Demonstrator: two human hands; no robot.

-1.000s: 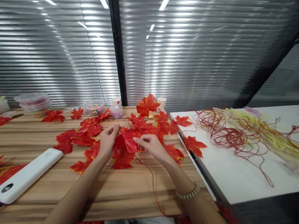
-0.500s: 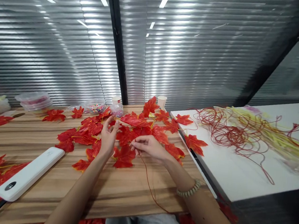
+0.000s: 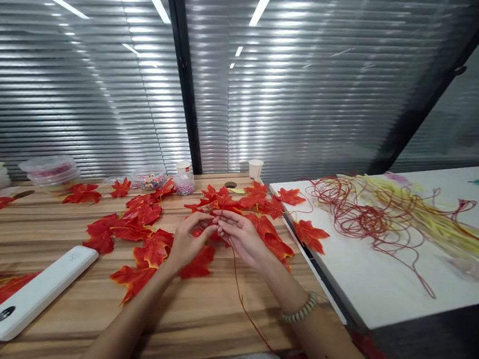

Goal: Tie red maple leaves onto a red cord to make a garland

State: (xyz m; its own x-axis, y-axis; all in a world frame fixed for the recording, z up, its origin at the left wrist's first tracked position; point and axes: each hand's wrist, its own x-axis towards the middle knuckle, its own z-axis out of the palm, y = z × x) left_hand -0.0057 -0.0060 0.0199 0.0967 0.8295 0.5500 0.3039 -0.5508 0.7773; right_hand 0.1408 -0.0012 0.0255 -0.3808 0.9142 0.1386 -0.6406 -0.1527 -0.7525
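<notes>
— Two hands in view?

— Yes, two, both bare: left hand and right hand, meeting fingertip to fingertip just above the wooden table. Right thumb and forefinger clamped on one thin red cord. Left fingertips pinched closed at the same spot; contents of that pinch too small to tell. One beaded bracelet on the right wrist.

— And the cord?

— Running from the right hand's grip, down across bare wood and over the near edge of the table.

— Counts elsewhere?

— Well over a dozen red fabric leaves, scattered around and under the hands, too overlapped for an exact number. Two paper cups at the far edge. One white power bank near the left front edge. Along the back, one stack of clear tubs, one tub of mixed beads and one small bead cup.

— Edges and free space?

— Bare wood between hands and near edge, crossed by the cord. To the right, one white table, parted from the wood by a narrow dark gap, with a single leaf lying at that gap. On the white top, one tangle of red cord beside yellow strands; front part bare.
</notes>
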